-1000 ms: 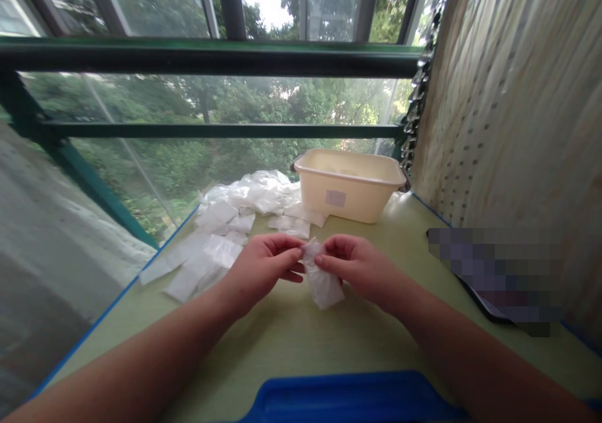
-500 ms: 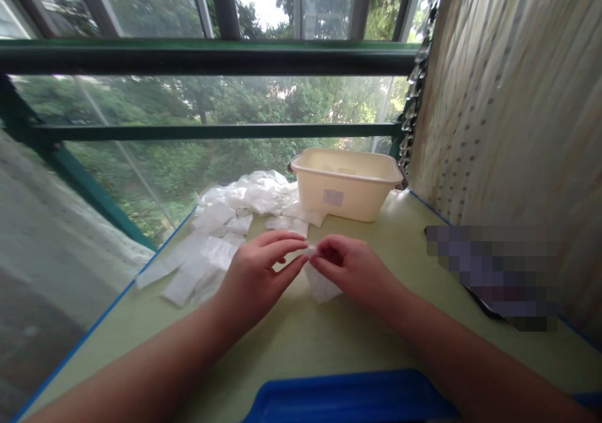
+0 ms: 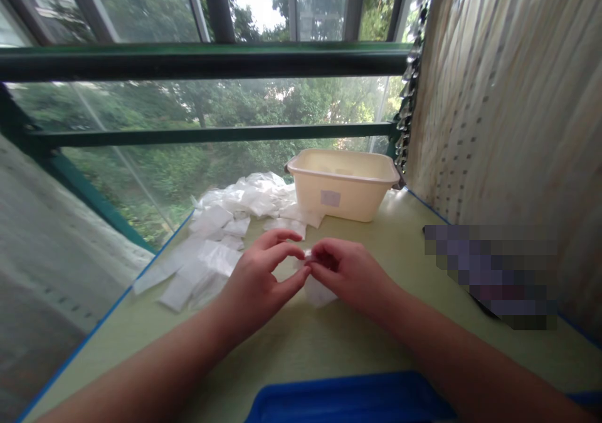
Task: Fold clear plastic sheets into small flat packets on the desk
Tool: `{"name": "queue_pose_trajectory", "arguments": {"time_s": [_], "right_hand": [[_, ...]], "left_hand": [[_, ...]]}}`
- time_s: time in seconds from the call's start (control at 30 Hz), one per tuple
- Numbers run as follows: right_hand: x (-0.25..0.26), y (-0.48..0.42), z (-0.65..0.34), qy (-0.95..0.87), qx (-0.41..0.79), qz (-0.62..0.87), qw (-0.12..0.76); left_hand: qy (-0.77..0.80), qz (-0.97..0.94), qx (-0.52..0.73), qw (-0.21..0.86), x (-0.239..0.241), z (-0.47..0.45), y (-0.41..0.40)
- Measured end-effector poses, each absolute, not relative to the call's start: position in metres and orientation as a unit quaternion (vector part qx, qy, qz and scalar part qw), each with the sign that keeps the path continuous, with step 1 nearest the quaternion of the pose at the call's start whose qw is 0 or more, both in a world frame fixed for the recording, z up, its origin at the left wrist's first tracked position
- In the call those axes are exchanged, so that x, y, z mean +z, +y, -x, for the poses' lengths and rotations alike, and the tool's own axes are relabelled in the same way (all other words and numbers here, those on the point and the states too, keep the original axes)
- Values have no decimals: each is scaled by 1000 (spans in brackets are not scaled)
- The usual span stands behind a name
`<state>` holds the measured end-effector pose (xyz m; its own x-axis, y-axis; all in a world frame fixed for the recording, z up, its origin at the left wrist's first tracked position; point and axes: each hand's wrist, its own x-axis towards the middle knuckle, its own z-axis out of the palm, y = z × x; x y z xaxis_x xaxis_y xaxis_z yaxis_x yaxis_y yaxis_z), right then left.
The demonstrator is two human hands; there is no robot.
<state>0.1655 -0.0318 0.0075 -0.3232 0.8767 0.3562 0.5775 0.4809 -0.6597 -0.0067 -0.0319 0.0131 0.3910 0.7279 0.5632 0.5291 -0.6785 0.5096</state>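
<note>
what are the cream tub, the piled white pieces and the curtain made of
Cream tub: probably plastic, smooth and softly glossy, with a rounded, moulded-looking rim.
Piled white pieces: likely thin plastic film, crinkled with bright highlights; flatter ones could be paper.
Curtain: apparently light fabric, matt, hanging in soft folds.

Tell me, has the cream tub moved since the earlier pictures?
No. Against the lower green rail behind it, the cream tub keeps its place; the whole view has shifted slightly.

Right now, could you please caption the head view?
Right hand pinches a white packet, left hand beside it, tub beyond.
</note>
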Motion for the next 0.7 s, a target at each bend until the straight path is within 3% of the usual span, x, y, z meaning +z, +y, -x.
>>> {"name": "queue_pose_trajectory", "arguments": {"time_s": [0.13,0.43,0.7], "right_hand": [[8,-32,-166,-790,206,463,344],[11,-33,-169,-787,198,485,327],[17,-34,-171,-755,304,479,329]], "left_hand": [[388,-818,392,164,13,6,-31],[415,-719,363,424,20,4,-30],[405,-577,420,571,16,5,-25]]}}
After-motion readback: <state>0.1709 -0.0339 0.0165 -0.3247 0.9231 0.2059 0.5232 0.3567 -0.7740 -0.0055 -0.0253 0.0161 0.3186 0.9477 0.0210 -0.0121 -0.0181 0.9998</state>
